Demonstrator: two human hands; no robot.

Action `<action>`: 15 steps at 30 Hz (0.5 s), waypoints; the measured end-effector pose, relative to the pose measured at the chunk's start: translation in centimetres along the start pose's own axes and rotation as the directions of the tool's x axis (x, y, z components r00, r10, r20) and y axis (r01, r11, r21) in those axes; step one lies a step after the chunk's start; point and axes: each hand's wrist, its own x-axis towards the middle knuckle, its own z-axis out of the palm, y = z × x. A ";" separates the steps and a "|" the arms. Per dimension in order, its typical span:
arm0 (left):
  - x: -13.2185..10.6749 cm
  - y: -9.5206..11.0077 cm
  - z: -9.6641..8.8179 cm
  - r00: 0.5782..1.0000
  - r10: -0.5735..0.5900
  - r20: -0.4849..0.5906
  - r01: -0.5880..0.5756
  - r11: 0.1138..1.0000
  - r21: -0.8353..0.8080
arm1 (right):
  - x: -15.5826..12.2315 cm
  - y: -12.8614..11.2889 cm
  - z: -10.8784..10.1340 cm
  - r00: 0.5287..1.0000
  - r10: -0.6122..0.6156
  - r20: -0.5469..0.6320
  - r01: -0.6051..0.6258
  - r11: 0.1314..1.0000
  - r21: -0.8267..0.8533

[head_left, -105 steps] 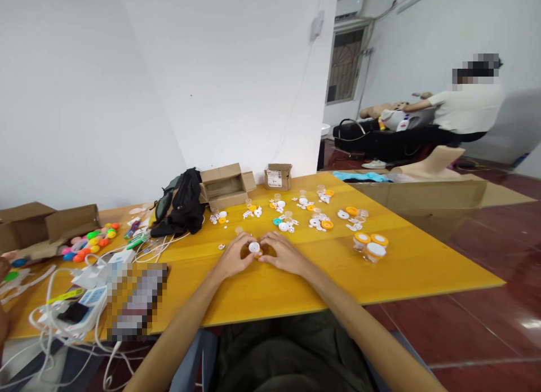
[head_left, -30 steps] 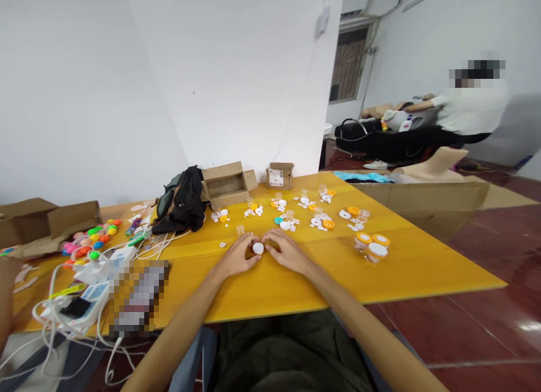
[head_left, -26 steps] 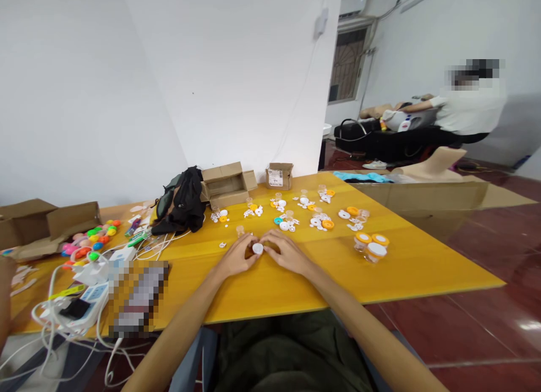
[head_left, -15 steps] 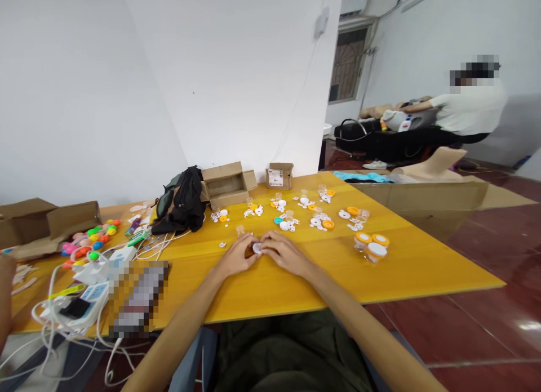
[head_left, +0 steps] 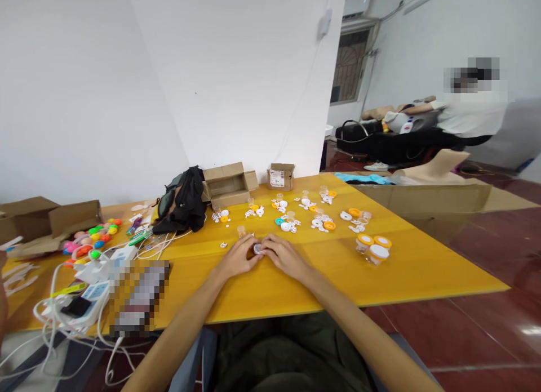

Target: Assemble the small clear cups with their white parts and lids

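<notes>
A small round white plastic disc (head_left: 257, 248) sits between my two hands over the middle of the table. My left hand (head_left: 239, 257) is curled around its left side. The fingertips of my right hand (head_left: 284, 255) pinch it from the right. Just beyond my hands stands a small clear cup (head_left: 241, 231), partly hidden. A little white perforated piece (head_left: 224, 245) lies left of my left hand. Farther back are groups of white discs, orange rings and clear cups (head_left: 291, 216), one with a teal ring (head_left: 279, 221). To the right, orange-and-white lidded jars (head_left: 379, 251) stand together.
On the left lie a power strip (head_left: 91, 303) with tangled white cables, a blurred-out phone-like object (head_left: 141, 299) and colourful balls (head_left: 95, 234). A black bag (head_left: 186, 203) and cardboard boxes (head_left: 226, 199) stand at the back. Across the room a person (head_left: 471, 113) sits.
My hands stay together around the white disc, with hardly any movement. At the far left edge, another person's arm has shifted slightly. The view has moved a little.
</notes>
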 end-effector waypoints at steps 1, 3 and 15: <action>0.0 0.0 0.0 1.000 0.003 0.001 -0.003 1.000 0.003 | 0.0 0.0 0.0 1.000 0.001 -0.005 -0.001 1.000 -0.003; -0.1 -0.1 0.1 1.000 0.006 0.003 -0.006 1.000 0.008 | 0.0 -0.1 0.0 1.000 0.003 -0.010 -0.004 1.000 -0.012; 0.0 -0.3 0.2 1.000 -0.018 0.006 0.019 0.999 -0.032 | 0.1 -0.5 -0.3 0.997 0.072 0.008 -0.072 0.995 0.069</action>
